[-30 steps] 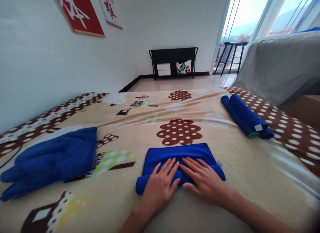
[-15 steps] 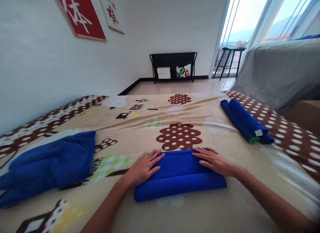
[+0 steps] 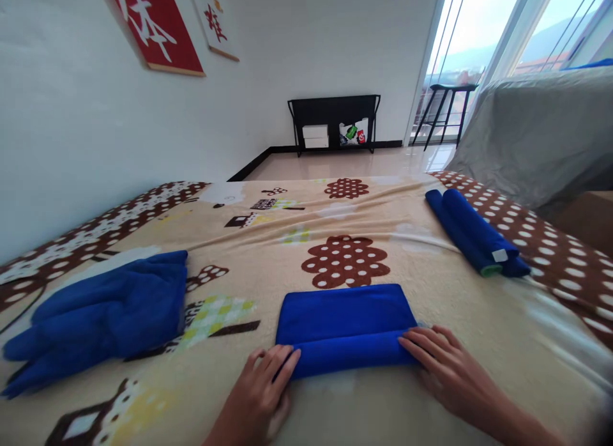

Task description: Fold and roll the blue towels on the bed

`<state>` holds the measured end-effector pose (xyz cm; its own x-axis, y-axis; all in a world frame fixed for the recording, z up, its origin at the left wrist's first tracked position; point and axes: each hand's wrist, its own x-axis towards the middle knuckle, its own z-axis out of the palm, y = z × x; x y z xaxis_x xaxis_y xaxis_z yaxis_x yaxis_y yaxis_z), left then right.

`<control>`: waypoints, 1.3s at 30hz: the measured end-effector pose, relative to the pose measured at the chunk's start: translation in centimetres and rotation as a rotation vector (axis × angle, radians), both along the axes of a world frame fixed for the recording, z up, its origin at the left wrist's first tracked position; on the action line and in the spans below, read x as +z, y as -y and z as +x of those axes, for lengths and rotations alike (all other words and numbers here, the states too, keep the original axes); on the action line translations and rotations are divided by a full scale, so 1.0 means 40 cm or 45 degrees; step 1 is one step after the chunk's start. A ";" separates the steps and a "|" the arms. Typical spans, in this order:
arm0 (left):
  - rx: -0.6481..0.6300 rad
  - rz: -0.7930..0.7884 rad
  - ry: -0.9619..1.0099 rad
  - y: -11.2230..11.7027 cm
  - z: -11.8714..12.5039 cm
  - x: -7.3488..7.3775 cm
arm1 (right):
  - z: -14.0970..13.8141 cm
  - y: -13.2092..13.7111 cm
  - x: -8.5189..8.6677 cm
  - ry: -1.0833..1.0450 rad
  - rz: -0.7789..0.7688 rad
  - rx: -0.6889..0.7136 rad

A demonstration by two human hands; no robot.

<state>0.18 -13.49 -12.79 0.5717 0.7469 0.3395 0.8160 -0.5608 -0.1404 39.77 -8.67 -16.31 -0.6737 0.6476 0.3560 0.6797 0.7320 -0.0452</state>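
Observation:
A blue cloth [image 3: 345,312] lies before me with its near edge rolled into a tube and its far part flat. My left hand [image 3: 268,382] has its fingers curled over the left end of the roll, the thumb below. At the right end, my right hand [image 3: 443,366] grips the roll in the same way, its thumb mostly hidden. Off to the left rests a loosely crumpled blue cloth [image 3: 110,312]. Two rolled blue cloths [image 3: 472,232] lie side by side at the right, one with a white label and a green end.
Everything lies on a patterned beige blanket [image 3: 268,241] with brown dotted borders. Beyond it, a black shelf [image 3: 332,107] stands by the wall. A black stool [image 3: 445,101] is near the window, and a grey-covered piece of furniture [image 3: 541,126] stands at the right.
Both hands have come back from the flat far part of the cloth to the ends of its rolled near edge, and their fingers have curled round it.

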 end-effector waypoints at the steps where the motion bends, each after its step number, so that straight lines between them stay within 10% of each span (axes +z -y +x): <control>1: 0.032 0.017 0.040 -0.008 0.011 -0.013 | -0.012 -0.009 -0.003 -0.025 0.013 -0.013; 10: 0.229 -0.361 0.149 -0.012 0.031 0.025 | -0.038 0.005 0.050 -0.032 -0.137 -0.091; 14: 0.450 -0.037 0.015 -0.012 0.104 0.006 | -0.106 0.025 0.026 -0.006 0.124 -0.308; 19: 0.087 -0.061 -0.011 0.002 0.151 -0.030 | -0.127 0.031 0.010 0.036 0.060 0.006; 25: 0.122 -0.144 0.043 0.021 0.037 -0.049 | -0.025 0.022 -0.011 0.011 -0.008 -0.076; 34: 0.406 -0.059 0.070 -0.139 0.139 0.028 | -0.142 -0.117 0.066 -0.011 -0.024 -0.291; 39: 0.196 -0.154 0.044 -0.179 0.228 -0.005 | -0.230 -0.134 0.042 0.051 -0.047 -0.070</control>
<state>9.32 -6.35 -12.98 0.4373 0.8612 0.2593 0.8965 -0.4403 -0.0495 30.58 -3.31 -14.64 -0.6498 0.6963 0.3047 0.7208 0.6918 -0.0437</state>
